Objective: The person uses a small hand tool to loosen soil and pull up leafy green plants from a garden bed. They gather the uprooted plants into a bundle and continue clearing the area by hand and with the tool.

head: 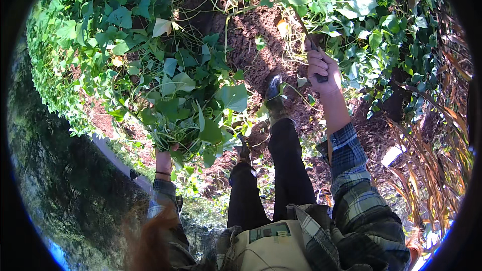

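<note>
A leafy bunch of cut or gathered green vines [188, 116] is gripped in my left hand [165, 154], which the leaves mostly cover. My right hand [324, 68] is closed around the dark handle of a long, thin-bladed tool [301, 24], likely a knife or sickle. Its blade points up and away, and its far end is hidden by broad leaves. Beyond both hands grow dense green vines [120, 15] with lobed leaves, and several long, thin stems trail over the reddish soil [250, 34] between them.
My dark shoe [274, 86] stands on the soil, with the other foot partly covered by leaves. Dry brown stalks [433, 158] stand at the right. A pale strip, perhaps a path [116, 158], runs past the lower left, beside dark greenery. More vines [361, 26] crowd the upper right.
</note>
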`<state>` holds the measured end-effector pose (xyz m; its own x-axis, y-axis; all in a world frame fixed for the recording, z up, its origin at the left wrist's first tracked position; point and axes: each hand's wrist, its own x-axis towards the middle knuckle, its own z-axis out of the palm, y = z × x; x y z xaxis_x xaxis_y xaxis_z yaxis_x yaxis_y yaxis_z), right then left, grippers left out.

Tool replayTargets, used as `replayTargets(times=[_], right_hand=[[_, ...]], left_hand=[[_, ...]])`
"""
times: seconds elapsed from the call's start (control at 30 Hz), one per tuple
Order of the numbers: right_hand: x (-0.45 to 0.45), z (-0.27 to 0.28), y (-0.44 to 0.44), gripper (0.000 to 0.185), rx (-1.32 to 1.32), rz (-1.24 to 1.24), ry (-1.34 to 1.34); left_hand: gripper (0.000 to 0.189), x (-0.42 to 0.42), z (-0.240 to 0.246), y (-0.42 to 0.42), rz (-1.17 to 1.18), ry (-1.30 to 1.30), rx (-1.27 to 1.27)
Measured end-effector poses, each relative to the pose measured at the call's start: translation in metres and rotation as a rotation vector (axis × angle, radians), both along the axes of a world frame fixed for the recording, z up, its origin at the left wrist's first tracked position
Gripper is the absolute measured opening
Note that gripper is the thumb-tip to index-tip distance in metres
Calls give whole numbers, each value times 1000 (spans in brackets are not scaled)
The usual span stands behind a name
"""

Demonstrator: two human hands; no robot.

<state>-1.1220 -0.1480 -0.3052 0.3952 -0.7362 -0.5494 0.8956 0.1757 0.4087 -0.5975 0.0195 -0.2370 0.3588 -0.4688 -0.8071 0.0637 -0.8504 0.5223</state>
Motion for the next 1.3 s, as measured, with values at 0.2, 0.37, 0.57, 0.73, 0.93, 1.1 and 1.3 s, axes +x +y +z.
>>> replayTargets(times=[0.2, 0.37, 0.57, 0.73, 0.93, 1.1, 1.3], right_hand=[[-49, -29, 46, 19, 360, -14, 281], [-47, -37, 135, 15, 711, 788, 1290], [-15, 35, 94, 35, 162, 1139, 1825], [-12, -26, -43, 26, -209, 1162, 2049], [-40, -72, -135, 25, -477, 1701, 1697], [-73, -65, -111, 22, -361, 1605, 1482], [-71, -51, -100, 19, -484, 1720, 1538]], left_hand=[[36, -38, 9, -62, -42, -35, 34], [35, -49, 5, -85, -197, -91, -9], [28, -83, -23, -127, -1099, -604, -14], [17, -188, -64, -240, -1942, -724, -251], [11, -282, -127, -325, -2149, -702, -601], [12, -319, -184, -375, -2192, -720, -656], [25, -314, -291, -392, -2194, -760, -682]])
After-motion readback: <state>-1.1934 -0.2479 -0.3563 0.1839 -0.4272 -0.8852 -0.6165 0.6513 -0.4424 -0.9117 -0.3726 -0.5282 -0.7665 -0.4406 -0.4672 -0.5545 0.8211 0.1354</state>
